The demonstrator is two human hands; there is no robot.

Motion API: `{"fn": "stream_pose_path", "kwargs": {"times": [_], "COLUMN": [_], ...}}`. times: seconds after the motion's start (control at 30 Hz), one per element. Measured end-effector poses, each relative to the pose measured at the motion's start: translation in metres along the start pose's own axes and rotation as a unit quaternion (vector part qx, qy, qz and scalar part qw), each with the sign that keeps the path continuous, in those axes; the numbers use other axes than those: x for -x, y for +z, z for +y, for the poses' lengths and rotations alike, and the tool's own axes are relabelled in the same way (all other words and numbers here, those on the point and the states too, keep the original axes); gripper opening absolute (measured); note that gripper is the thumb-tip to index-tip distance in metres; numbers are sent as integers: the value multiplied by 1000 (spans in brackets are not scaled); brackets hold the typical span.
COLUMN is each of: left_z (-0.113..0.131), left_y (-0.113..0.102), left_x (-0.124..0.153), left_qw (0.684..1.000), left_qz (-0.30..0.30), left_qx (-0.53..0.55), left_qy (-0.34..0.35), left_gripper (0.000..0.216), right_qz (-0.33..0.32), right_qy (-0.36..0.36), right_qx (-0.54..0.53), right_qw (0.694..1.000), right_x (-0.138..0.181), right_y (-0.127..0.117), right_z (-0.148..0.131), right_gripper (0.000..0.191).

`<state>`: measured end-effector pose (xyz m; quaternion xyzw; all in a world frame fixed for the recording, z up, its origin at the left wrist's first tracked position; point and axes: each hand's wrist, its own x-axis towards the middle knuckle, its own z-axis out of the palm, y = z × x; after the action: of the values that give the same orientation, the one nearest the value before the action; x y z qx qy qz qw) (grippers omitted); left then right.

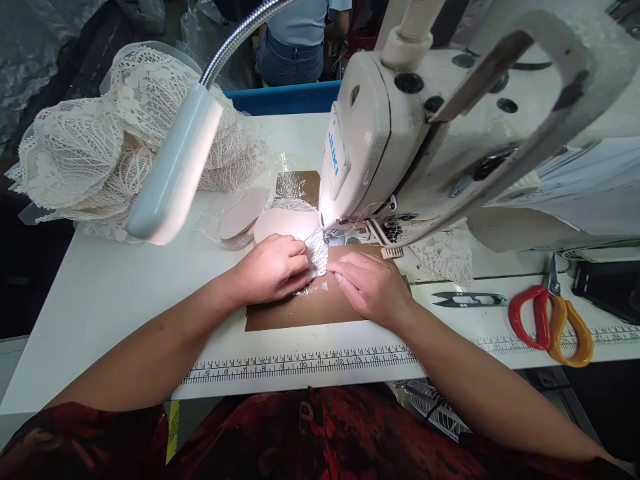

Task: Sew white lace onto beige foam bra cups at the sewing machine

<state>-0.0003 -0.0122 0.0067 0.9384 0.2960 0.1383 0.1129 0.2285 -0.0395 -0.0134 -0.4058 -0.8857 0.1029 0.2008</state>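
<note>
Rough, openwork lace (pixel 318 253); smooth, matt cup (pixel 285 223); glossy machine (pixel 356 127); ribbed metal lamp neck (pixel 227 51), far left; glossy plastic scissor handles (pixel 541 319), right.

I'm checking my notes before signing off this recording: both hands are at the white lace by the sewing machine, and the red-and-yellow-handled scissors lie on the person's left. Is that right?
Not quite: the scissors lie on the person's right, as the head view shows. The left hand and right hand are indeed at the white lace by the sewing machine.
</note>
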Motion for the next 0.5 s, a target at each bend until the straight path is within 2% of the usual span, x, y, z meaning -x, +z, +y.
{"fn": "stream_pose_path", "kwargs": {"times": [0.1,0.2,0.37,0.5], "left_z": [1,0,-6,-10], "left_y": [1,-1,-9,-12], "left_x": [-1,-2,-4,-6], "left_qw": [999,987,933,902], "left_qz": [16,11,-42,-53], "left_qx": [29,122,289,363], "left_qy": [-34,-101,-212,-229], "left_gripper": [29,28,35,36], "right_qz": [10,8,4,0], "right_qy": [13,22,30,31], "right_qx": [2,5,-3,-5], "right_qw": [1000,1000,1000,1000], "right_x": [-1,-3,-4,-5], "right_y": [0,-1,-3,-3], "right_z": [-1,-3,-5,-6], "right_gripper": [30,31,32,31]}}
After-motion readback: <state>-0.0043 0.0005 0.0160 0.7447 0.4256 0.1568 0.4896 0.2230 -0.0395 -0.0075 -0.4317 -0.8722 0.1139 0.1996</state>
